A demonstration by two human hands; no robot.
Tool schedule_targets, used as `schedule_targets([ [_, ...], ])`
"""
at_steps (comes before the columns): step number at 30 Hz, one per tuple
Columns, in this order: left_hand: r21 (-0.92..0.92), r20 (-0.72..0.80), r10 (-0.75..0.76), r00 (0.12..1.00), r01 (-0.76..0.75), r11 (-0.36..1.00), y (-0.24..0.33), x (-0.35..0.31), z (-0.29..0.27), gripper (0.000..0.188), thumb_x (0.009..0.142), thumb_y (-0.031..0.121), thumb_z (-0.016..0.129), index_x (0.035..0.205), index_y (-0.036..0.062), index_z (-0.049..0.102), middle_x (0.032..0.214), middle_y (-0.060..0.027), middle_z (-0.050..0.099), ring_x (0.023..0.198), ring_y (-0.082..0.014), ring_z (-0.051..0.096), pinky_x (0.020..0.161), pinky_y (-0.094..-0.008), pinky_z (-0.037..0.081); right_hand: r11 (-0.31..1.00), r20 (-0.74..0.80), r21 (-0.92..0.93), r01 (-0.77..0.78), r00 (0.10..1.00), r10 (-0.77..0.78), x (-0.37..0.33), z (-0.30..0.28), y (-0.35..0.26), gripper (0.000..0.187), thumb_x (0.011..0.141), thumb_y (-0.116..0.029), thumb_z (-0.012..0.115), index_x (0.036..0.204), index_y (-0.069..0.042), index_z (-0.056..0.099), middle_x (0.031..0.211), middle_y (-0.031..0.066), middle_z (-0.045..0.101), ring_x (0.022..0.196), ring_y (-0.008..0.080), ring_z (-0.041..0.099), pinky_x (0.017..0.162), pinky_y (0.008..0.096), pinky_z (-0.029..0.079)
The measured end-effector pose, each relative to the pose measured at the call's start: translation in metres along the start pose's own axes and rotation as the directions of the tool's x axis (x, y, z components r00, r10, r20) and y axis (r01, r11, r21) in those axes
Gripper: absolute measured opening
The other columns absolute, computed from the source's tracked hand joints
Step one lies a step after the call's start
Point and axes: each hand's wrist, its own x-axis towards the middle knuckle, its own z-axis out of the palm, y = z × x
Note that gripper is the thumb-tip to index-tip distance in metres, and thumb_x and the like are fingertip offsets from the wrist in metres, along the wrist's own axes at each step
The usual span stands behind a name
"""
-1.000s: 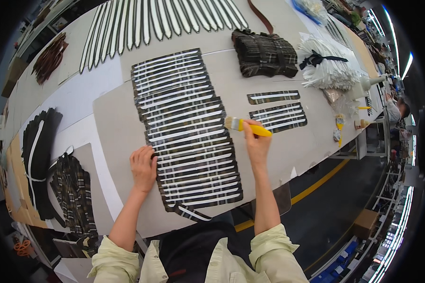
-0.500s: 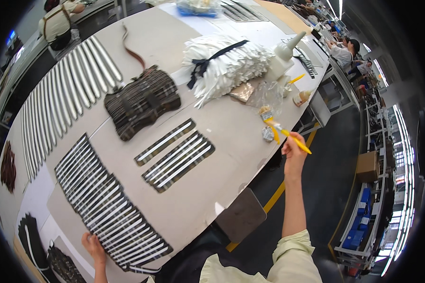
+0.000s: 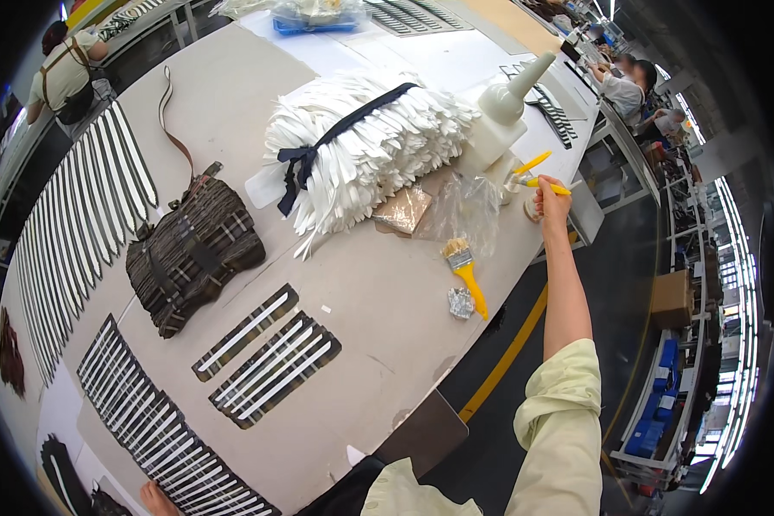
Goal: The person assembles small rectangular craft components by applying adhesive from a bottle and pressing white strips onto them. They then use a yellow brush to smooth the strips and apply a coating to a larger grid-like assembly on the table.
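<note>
My right hand (image 3: 552, 204) is closed around the yellow handle of a paintbrush (image 3: 555, 187) at the table's right edge. The brush head points left, toward a pale translucent container (image 3: 500, 168) that holds another yellow-handled stick. A small jar (image 3: 531, 209) is partly hidden by my fingers. At the lower left, my left hand (image 3: 157, 499) rests with fingers out at the edge of a long row of dark plaid pieces (image 3: 168, 430), each bearing a white strip. Much of this hand is cut off by the frame. Several similar plaid pieces (image 3: 275, 365) lie mid-table.
A tied plaid bundle (image 3: 196, 249) and a tied white strip bundle (image 3: 378, 146) lie farther back. Beside the latter stand a nozzle bottle (image 3: 503, 112) and a plastic bag (image 3: 464, 211). A second paintbrush (image 3: 466, 275) lies near crumpled foil (image 3: 460, 303). Co-workers sit beyond.
My right hand has carried the paintbrush away from me to the container, and the brush now points left. My view has shifted, and my left hand sits lower in it.
</note>
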Motion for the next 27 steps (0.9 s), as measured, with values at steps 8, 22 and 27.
schedule_targets([
  [8,-0.107,0.173,-0.257,0.951,0.277,0.955,0.019,0.007,-0.013,0.037,0.099,0.022,0.050,0.116,-0.0092,0.062,0.111,-0.0272,0.066,0.102,-0.0420,0.060,0.095,-0.0477,0.045,0.987,0.140,-0.110,-0.114,0.982,0.128,0.039,0.025,0.035,0.024,0.089,-0.022,0.072,0.109,-0.009,0.071,0.077,0.0004,0.065,0.058,0.0088,0.060,0.048,0.0215,0.046],
  [22,-0.033,0.118,-0.563,0.818,0.569,0.821,-0.004,-0.033,0.008,0.049,0.102,0.035,0.050,0.134,-0.0021,0.054,0.126,-0.0300,0.058,0.109,-0.0451,0.059,0.091,-0.0517,0.047,0.962,0.097,0.231,-0.143,0.988,0.123,-0.002,-0.023,0.041,0.027,0.094,-0.019,0.068,0.115,-0.003,0.066,0.080,0.0043,0.067,0.064,0.0113,0.064,0.056,0.0244,0.051],
  [27,-0.001,0.211,-0.551,0.807,0.564,0.826,-0.011,-0.061,0.008,0.039,0.098,0.027,0.057,0.125,-0.0012,0.062,0.113,-0.0252,0.066,0.100,-0.0402,0.062,0.085,-0.0483,0.049,0.975,0.087,0.182,-0.130,0.989,0.116,-0.004,-0.007,0.011,0.028,0.093,-0.016,0.069,0.116,-0.001,0.066,0.083,0.0065,0.069,0.066,0.0125,0.066,0.059,0.0243,0.054],
])
